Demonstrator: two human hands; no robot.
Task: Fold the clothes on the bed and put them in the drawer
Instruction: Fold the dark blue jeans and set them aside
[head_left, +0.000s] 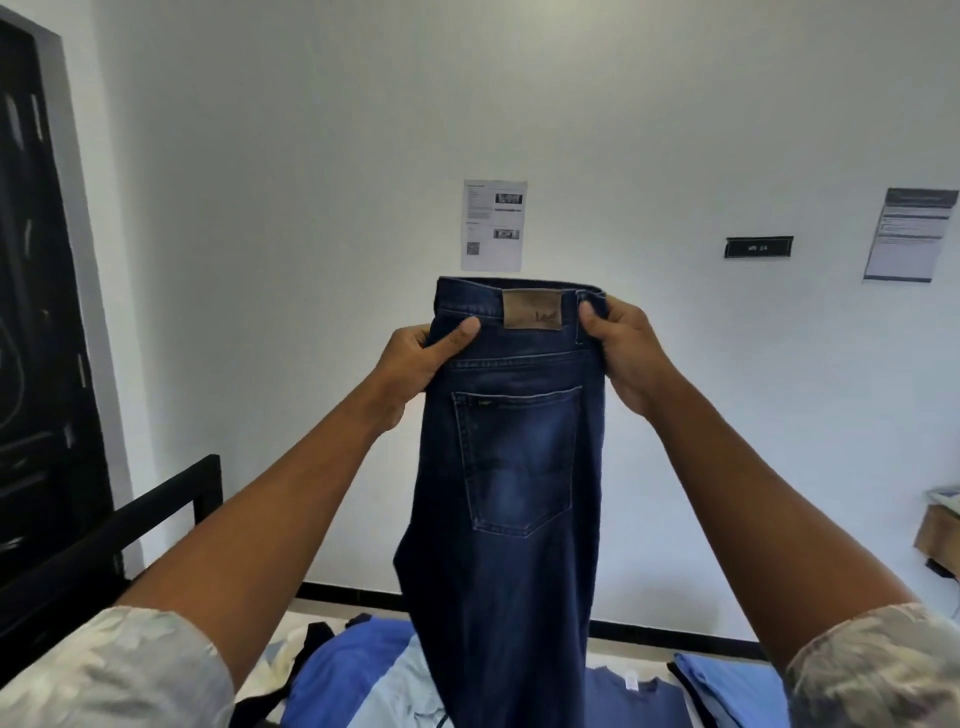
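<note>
One pair of dark denim jeans (519, 467) hangs mid-view, doubled leg on leg. The left hand (413, 358) at 9 o'clock and the right hand (626, 353) at 3 o'clock pinch its waistband. Keeping the seams aligned while lowering should fold it neatly. At 6 o'clock, at least three blue garments (353, 670) lie on the bed (283, 649).

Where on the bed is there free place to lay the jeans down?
Only a narrow strip of bare sheet shows, beyond the navy shirt, between the jeans and the folded blue stack. Left of the jeans, loose blue clothes lie crowded.
</note>
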